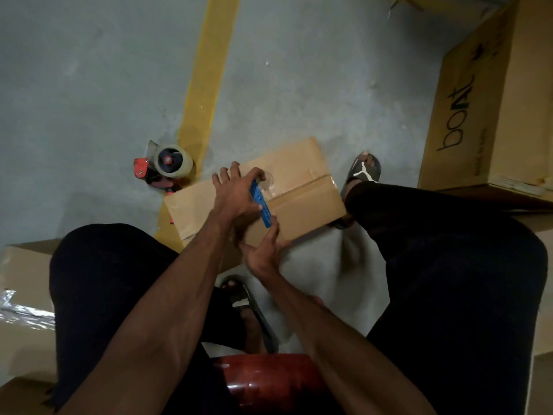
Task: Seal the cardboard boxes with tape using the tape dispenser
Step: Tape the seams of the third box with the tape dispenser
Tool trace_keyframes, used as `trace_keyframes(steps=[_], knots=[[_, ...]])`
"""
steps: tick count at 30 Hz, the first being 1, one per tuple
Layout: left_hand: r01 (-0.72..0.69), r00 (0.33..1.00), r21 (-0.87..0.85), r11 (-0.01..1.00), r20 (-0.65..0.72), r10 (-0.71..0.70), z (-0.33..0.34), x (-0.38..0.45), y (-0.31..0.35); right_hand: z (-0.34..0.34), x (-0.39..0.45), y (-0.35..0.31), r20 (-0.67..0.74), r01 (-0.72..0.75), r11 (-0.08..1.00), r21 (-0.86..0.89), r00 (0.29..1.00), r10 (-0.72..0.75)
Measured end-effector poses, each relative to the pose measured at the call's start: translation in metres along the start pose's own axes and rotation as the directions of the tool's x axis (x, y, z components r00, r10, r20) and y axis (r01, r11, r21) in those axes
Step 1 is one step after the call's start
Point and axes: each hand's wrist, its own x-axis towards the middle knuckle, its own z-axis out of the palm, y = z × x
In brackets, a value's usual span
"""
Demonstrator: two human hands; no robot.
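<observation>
The floor (89, 70) is dull grey-green concrete crossed by a mustard-yellow painted stripe (206, 85), and on it the tape dispenser (163, 166) shows a red frame with a pale, translucent roll around a dark hub. The small cardboard box (302, 187) in the middle is plain tan with a glossy clear strip along its seam, the tool (261, 206) above it is bright blue with a ribbed pattern, and the large box (490, 109) at the far right is the same tan with black lettering. The trousers (449, 265) are black, the sandal (363, 172) is black with a white leaping-cat logo, the stool (269, 381) at the near edge is glossy red-brown, and the near-left box (24, 295) carries shiny silvery tape.
</observation>
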Motion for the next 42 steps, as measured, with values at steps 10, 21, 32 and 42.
trace_keyframes(steps=[10, 21, 32, 42], knots=[[0.056, 0.998, 0.063, 0.996, -0.001, -0.056, 0.001, -0.003, -0.008, -0.012, -0.004, -0.007, 0.082, -0.009, 0.984, -0.176, 0.996, 0.024], [0.056, 0.998, 0.076, 0.996, -0.039, -0.053, 0.005, 0.004, -0.017, -0.052, 0.049, -0.043, 0.275, 0.504, 0.490, -0.711, 0.841, -0.466], [-0.059, 0.997, 0.079, 0.995, -0.038, 0.063, -0.006, 0.016, -0.039, -0.026, 0.063, -0.084, 0.291, 0.436, 0.241, -0.867, 0.836, -0.465], [-0.050, 0.976, -0.105, 0.993, 0.206, 0.070, -0.029, 0.045, -0.071, -0.007, 0.091, -0.112, 0.483, 0.544, 0.171, -0.821, 0.823, -0.298]])
